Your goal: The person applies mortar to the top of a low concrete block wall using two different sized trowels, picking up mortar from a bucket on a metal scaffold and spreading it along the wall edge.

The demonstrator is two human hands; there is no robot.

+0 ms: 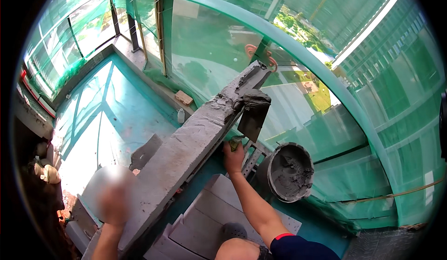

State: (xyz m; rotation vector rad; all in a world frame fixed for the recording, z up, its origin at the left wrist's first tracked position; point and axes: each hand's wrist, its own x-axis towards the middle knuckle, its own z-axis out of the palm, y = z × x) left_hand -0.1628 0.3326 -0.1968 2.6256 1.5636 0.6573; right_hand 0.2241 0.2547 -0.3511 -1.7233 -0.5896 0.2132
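My right hand (233, 157) grips a trowel by its handle, with the dark metal blade (253, 122) raised beside the long gray block wall (167, 162). Gray mortar (255, 101) sits on the blade's upper part, and more is smeared along the wall's far end. My left hand (112, 199) is at the near left of the wall; it is blurred, so its fingers and anything in them cannot be made out. A bucket of gray mortar (291, 171) stands right of my right forearm.
Pale stacked blocks (209, 204) lie below me beside my bare knee. Teal sheeting (107, 115) covers the floor left of the wall, with a brick (184, 97) and small bottle (180, 115) beyond. Green netting and glazing (382, 101) enclose the space high above buildings.
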